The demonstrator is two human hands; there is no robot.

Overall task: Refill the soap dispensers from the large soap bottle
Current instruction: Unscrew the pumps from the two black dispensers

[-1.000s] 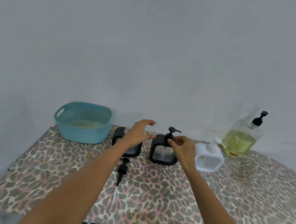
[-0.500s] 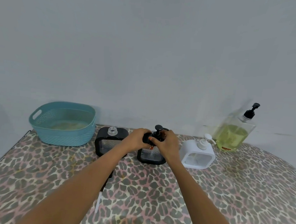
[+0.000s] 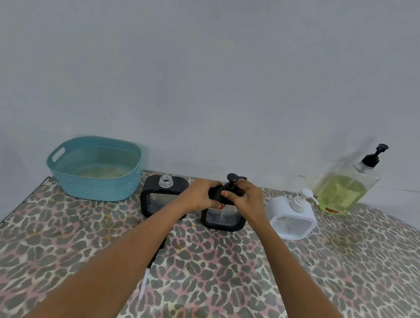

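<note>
At the left of the frame I am seeing a teal basket [image 3: 96, 173] sitting at the back of the counter [image 3: 344, 280], which is wearing a leopard-print cover. Just to its right an open black dispenser [image 3: 162, 200] is standing upright with its clear threaded neck bare. Below it, toward lower centre, a loose pump [image 3: 150, 261] is lying on the counter, mostly hidden under my left forearm, with its pale tube pointing down the frame.

In the middle of the frame I am working on the second black dispenser [image 3: 223, 217], which is standing upright just beside the first. My left hand [image 3: 199, 195] is wrapping around the dispenser's upper left shoulder, its grip pressed against the black body with the fingertips curling over the front. My right hand [image 3: 247, 198] is closing its grip around the collar at the base of the black pump head [image 3: 233, 179], which is sticking up above both hands with its spout pointing right. The two hands are touching each other over the top of the dispenser.

Right of centre a white dispenser [image 3: 291, 219] is standing upright with its white pump on, near my right wrist but apart from it. At the far right, against the wall, the large soap bottle [image 3: 343, 190] is standing with its black pump on and yellow-green soap filling roughly its lower half; it is well apart from both hands.
</note>
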